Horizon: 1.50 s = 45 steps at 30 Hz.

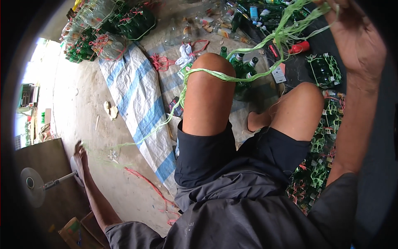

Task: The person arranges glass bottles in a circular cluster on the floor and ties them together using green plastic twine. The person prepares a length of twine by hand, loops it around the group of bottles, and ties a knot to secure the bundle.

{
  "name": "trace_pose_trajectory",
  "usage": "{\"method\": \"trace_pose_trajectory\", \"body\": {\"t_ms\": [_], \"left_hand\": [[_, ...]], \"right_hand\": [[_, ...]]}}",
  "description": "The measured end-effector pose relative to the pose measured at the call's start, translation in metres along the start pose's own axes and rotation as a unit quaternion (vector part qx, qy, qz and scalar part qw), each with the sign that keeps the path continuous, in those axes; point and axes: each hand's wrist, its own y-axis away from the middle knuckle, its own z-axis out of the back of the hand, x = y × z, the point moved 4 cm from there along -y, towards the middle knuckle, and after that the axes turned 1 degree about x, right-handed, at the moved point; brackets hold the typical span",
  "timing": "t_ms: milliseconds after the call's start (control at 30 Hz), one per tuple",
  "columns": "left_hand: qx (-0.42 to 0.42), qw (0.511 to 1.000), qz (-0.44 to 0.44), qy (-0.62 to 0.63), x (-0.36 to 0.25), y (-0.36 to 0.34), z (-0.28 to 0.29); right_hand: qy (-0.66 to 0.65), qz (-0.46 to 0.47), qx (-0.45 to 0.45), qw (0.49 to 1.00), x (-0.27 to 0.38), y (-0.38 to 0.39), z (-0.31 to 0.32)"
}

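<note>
Pale green plastic twine (259, 76) loops over my bare left knee (209, 87) and runs in thin strands toward both hands. My right hand (352, 37), raised at the upper right, grips the bunched upper end, its fingertips partly cut off at the frame's top. My left hand (81, 153), out at the lower left, has its fingers drawn together on the faint far end of the twine. Green bottles (238, 62) stand just beyond the knee, partly hidden by it.
Bundled bottles (95, 29) are piled at upper left, more lie loose (226, 31) at the back, and tied ones (323, 70) line the right. A striped woven sheet (132, 95) and red cord (153, 186) lie on the floor (95, 116). A fan (35, 184) is at lower left.
</note>
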Motion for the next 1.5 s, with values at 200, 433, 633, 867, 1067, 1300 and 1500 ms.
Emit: {"method": "trace_pose_trajectory", "body": {"t_ms": [200,433,633,867,1067,1300,1500], "left_hand": [[0.024,0.991,-0.133,-0.011,-0.046,-0.025,0.004],[0.062,0.988,-0.128,0.052,-0.191,0.001,-0.064],[0.121,0.854,-0.311,0.398,-0.419,0.088,-0.059],[0.26,0.648,-0.395,0.597,-0.578,0.131,-0.099],[0.373,0.646,-0.365,0.557,-0.592,0.153,-0.122],[0.372,0.665,-0.249,0.598,-0.584,0.146,-0.131],[0.391,0.644,-0.234,0.615,-0.586,0.15,-0.14]], "right_hand": [[-0.057,0.037,-0.037,0.997,-0.023,0.003,-0.024],[-0.116,-0.035,-0.027,0.992,-0.039,0.007,-0.024],[-0.171,-0.065,0.035,0.983,-0.048,-0.017,-0.056],[-0.285,-0.078,0.121,0.948,-0.071,-0.035,-0.083],[-0.217,-0.119,-0.077,0.966,-0.079,-0.032,-0.072],[-0.218,-0.134,-0.041,0.966,-0.117,-0.007,-0.034],[-0.185,-0.24,-0.193,0.933,-0.138,0.034,-0.02]]}}
